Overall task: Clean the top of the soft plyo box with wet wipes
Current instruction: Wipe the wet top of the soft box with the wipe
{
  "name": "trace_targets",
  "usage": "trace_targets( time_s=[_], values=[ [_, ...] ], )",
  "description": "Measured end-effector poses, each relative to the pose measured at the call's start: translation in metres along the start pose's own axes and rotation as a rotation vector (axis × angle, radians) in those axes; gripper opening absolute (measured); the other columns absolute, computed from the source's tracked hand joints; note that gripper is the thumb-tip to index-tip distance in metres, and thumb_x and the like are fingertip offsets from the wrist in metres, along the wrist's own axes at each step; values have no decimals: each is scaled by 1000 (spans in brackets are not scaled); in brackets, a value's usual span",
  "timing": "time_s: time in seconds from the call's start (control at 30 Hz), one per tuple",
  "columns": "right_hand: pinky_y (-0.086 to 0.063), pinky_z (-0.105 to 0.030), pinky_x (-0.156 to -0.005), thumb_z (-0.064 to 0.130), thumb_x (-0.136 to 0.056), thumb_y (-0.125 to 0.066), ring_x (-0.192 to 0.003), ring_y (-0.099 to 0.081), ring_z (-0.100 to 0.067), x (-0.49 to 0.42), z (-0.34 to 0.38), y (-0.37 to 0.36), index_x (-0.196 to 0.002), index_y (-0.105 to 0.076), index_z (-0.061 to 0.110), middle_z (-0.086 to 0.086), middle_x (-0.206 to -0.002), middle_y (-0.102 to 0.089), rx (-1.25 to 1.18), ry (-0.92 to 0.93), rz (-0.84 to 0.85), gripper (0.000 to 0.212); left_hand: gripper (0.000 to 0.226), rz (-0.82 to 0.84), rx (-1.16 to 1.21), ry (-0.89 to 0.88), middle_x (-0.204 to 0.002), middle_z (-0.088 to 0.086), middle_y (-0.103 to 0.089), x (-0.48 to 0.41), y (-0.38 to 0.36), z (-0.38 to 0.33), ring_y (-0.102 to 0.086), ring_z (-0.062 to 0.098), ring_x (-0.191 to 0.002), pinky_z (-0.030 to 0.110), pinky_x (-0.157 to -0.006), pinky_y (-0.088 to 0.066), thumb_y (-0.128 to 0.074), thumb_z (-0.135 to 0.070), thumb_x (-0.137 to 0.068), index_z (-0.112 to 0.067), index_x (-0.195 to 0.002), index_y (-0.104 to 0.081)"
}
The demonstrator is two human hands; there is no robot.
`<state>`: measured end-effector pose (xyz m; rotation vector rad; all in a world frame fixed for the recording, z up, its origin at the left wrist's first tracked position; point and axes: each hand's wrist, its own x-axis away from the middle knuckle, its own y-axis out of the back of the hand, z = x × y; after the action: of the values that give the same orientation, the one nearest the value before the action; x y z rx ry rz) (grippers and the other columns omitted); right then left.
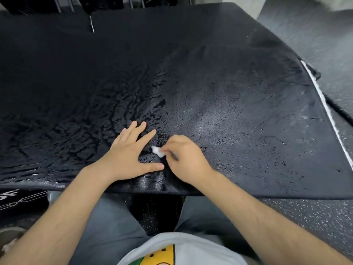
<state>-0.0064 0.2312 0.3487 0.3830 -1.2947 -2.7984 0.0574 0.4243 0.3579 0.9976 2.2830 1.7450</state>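
Nearest the camera, both forearms reach over the near edge of the soft plyo box (248, 121). Its black top fills most of the view, and it stands on a speckled floor (305, 217).

Left hand (129, 155): lies flat on the top just inside the near edge, fingers straight and spread, thumb out to the side. It holds nothing and appears to steady the cover.

Right hand (185, 159): just beside the left, fingers curled. It pinches a small crumpled wet wipe (157, 151) at the fingertips and holds it against the surface between the two hands.

Handling, wet wipe: light, limp and damp. Under a fingertip pinch it wads up; a flatter hold under several fingers would likely cover more area.

Handling, box top: the cover is wrinkled around and beyond the hands, which suggests a soft skin that yields and bunches under pressure. Liquid beads on it, so expect a slippery film. Brace with the flat hand and press lightly.

Farther out, the right part of the top looks duller, and a white strip (324, 104) runs along the right edge. The far edge is dark and blurred.
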Motion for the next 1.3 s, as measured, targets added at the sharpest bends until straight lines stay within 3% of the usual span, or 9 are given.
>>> trace_targets(
  time_s=[0.1,0.27,0.47,0.63,0.77,0.93,1.03,1.1,1.3],
  values=[
    [-50,-36,-82,4,-88,-59,-93,-57,-21,-14,-12,9,-90,-77,16,3,-91,-65,71,8,24,22,106,-1,17,10,-164,-13,14,-5,4,-6,27,8,-147,36,-121,13,-48,-90,-67,-51,-154,-2],
    [-50,-37,-84,1,-89,-61,-94,-58,-24,-39,-40,22,-95,-79,13,1,-95,-67,96,-139,-163,22,108,-100,-23,-28,-162,-13,-9,-29,18,-6,6,11,-151,39,-121,-2,-26,-97,-59,-46,-154,-18],
    [-48,-30,-81,2,-89,-62,-95,-57,-23,-15,-37,21,-98,-79,14,2,-97,-67,84,-40,-31,23,117,-49,-61,-15,-165,-14,11,-56,24,3,19,11,-150,39,-123,8,-35,-102,-54,-48,-155,-9],
    [-42,-27,-77,0,-90,-63,-90,-54,-26,-47,-63,36,-95,-81,15,2,-86,-63,101,-153,-175,24,112,0,-58,36,-165,-16,8,-58,30,-1,16,11,-151,43,-123,0,-49,-92,-57,-51,-154,-8],
    [-44,-33,-68,3,-92,-62,-81,-46,-20,-28,-47,26,-97,-80,18,-2,-76,-55,76,-72,-91,24,111,-4,-50,55,-165,-15,4,-57,28,-3,13,11,-151,44,-122,-4,-54,-91,-57,-52,-152,-13],
    [-50,-43,-75,10,-96,-58,-90,-50,-27,-72,-59,40,-95,-80,14,-6,-80,-55,88,-128,-166,22,101,-40,-185,49,-152,-7,-27,-81,63,-20,-23,19,-141,41,-114,-24,-69,-81,-60,-42,-147,-35],
    [-49,-39,-72,23,-96,-49,-87,-51,-27,-69,-46,28,-88,-79,10,-7,-81,-55,93,-98,-164,33,114,-12,-186,39,-166,-7,-5,-103,73,-20,-4,19,-152,45,-120,-17,-76,-72,-63,-37,-156,-20],
    [-51,-39,-69,14,-92,-51,-84,-53,-27,-55,-37,15,-87,-78,9,-6,-82,-56,72,-34,-95,28,118,46,-150,31,-166,-11,7,-109,66,-14,9,15,-153,46,-121,-11,-79,-66,-67,-36,-158,-10],
    [-55,-41,-76,4,-91,-61,-89,-60,-29,-97,-53,21,-92,-79,9,-5,-93,-63,94,-26,-170,18,114,44,-62,2,-164,-18,12,-110,57,1,13,9,-151,47,-122,-8,-72,-71,-69,-42,-157,-5]
  ],
)
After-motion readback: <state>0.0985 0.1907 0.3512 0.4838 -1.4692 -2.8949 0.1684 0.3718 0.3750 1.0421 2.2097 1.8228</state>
